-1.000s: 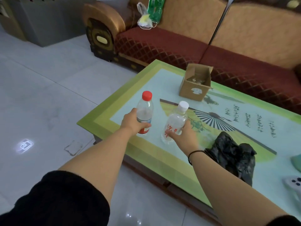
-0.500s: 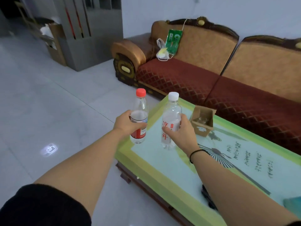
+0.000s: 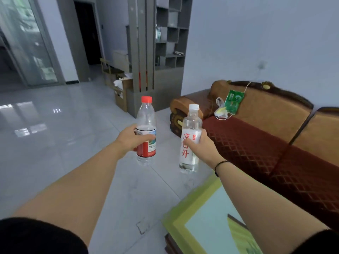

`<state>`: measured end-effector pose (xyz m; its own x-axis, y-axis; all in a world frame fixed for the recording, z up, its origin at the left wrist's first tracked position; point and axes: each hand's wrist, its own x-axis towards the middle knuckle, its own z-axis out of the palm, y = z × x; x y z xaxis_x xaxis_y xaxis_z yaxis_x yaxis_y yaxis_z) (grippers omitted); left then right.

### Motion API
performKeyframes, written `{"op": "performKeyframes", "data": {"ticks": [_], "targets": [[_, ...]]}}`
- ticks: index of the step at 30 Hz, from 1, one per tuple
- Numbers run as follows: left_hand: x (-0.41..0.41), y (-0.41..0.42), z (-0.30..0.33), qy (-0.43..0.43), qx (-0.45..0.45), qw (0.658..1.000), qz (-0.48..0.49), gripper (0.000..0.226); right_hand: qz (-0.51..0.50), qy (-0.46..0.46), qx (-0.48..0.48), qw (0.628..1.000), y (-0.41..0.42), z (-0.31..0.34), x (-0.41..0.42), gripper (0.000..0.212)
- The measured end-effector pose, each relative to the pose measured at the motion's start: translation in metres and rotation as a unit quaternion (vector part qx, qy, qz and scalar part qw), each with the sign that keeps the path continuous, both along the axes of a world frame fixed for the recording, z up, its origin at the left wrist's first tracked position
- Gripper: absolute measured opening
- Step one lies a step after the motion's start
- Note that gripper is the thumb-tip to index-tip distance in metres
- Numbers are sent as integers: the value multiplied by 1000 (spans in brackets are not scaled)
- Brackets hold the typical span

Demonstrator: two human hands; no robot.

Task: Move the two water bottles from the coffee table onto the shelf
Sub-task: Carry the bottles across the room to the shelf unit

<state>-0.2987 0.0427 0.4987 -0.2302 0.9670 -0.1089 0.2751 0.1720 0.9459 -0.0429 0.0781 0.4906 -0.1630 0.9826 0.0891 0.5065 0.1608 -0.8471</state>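
Two clear plastic water bottles were held upright in the air above a pale tiled floor, side by side and apart. The red-capped bottle (image 3: 146, 131) carried a red and white label around its lower half. The white-capped bottle (image 3: 190, 138) wore a white label with large red characters. Both were see-through; how much water each held could not be told.

The left hand (image 3: 131, 139) was wrapped around the red-capped bottle at its label, fingers closed, thumb across the front. The right hand (image 3: 200, 147) gripped the white-capped bottle at mid-height, fingers curled shut around the label, a dark bead bracelet (image 3: 220, 166) on the wrist. Both forearms stretched forward, bare below black sleeves.

The green-bordered coffee table (image 3: 176, 217) lay at about five o'clock from the bottles, only its corner in view. The grey shelf (image 3: 171, 33) of open cubbies stood at twelve o'clock, well beyond the bottles. A red and tan sofa (image 3: 256, 136) ran along the wall at three o'clock.
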Motion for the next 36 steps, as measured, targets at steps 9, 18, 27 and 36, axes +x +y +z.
{"op": "performKeyframes", "data": {"ticks": [9, 18, 27, 36], "targets": [[-153, 107, 54, 32, 8, 999, -5, 38, 20, 35, 23, 999, 142, 45, -147, 68], [-249, 274, 51, 24, 2, 1000, -11, 30, -13, -1, 38, 999, 309, 43, -233, 59], [-323, 517, 55, 33, 11, 999, -33, 43, -9, -45, 35, 998, 543, 52, -314, 64], [-404, 760, 85, 49, 60, 997, -26, 43, -25, -25, 58, 998, 777, 79, -384, 59]]}}
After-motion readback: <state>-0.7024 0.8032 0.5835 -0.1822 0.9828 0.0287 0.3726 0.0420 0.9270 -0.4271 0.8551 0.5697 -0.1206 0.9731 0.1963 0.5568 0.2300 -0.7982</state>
